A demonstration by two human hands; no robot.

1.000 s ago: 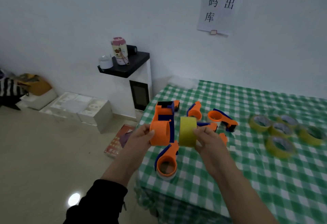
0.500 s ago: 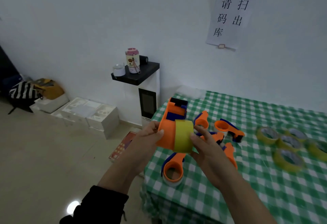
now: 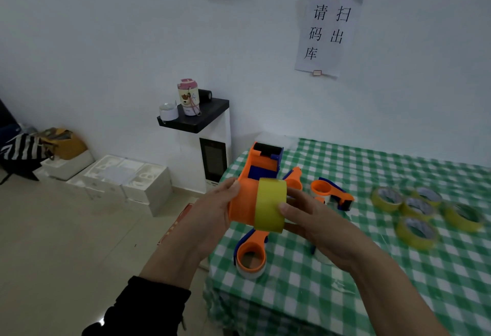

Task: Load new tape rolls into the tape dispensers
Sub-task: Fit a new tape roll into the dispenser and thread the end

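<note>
Your dispenser (image 3: 245, 197) is orange with blue and black parts, and the tape roll (image 3: 269, 208) on it is yellow. The tablecloth (image 3: 345, 296) under it is green-and-white check, the loose rolls (image 3: 418, 242) at three o'clock are yellow with pale cores, and at nine o'clock a bag (image 3: 21, 149) shows black-and-white stripes.

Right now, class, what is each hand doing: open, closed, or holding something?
Left hand: grips the orange dispenser.
Right hand: holds the yellow tape roll on it.
</note>
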